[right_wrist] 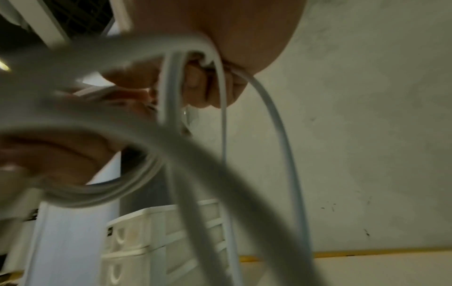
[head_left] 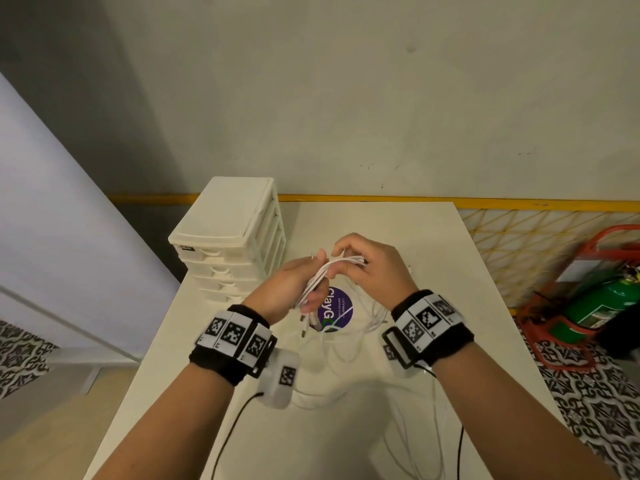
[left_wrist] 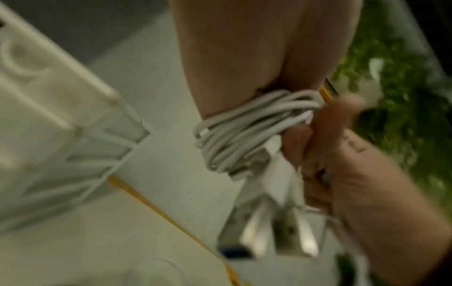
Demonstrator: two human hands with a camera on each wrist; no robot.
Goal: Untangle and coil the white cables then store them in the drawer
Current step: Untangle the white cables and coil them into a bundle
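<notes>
Two hands above desk | L hand grip: fingers curled round coiled cables | R hand grip: pinched same bundle's top | loose strands on desk below | drawers far-left, all closed

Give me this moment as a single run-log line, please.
phase: coiling | left hand: holds white cable bundle | right hand: pinches bundle | loose cable: on table | drawer unit: drawers closed
</notes>
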